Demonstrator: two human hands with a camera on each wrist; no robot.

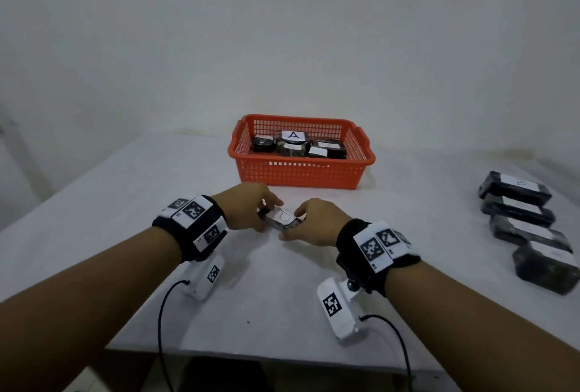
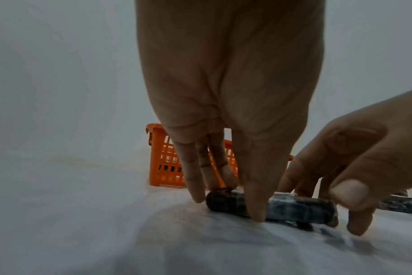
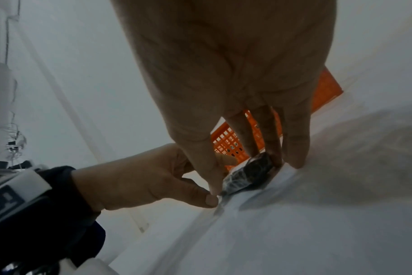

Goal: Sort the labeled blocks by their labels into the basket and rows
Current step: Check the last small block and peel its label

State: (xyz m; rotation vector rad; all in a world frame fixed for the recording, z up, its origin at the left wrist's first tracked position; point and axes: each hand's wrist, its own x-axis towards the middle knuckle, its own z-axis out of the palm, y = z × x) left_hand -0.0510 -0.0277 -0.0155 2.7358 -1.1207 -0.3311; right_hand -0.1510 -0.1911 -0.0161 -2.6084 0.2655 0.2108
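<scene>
A black wrapped block (image 1: 280,219) with a white label, its letter hard to read, lies low on the white table in front of the orange basket (image 1: 301,172). My left hand (image 1: 265,214) pinches its left end between thumb and fingers. My right hand (image 1: 292,224) pinches the right end. The left wrist view shows the block (image 2: 294,208) on the cloth, my left hand (image 2: 226,204) around it and the right hand (image 2: 353,167) beside it. In the right wrist view my right hand (image 3: 245,174) holds the block (image 3: 254,171).
The basket (image 2: 162,167) holds several black blocks; one label (image 1: 293,135) reads A. A row of several labeled black blocks (image 1: 518,209) runs along the table's right side. The table's near edge (image 1: 251,357) lies just behind my wrists, and cables hang over it.
</scene>
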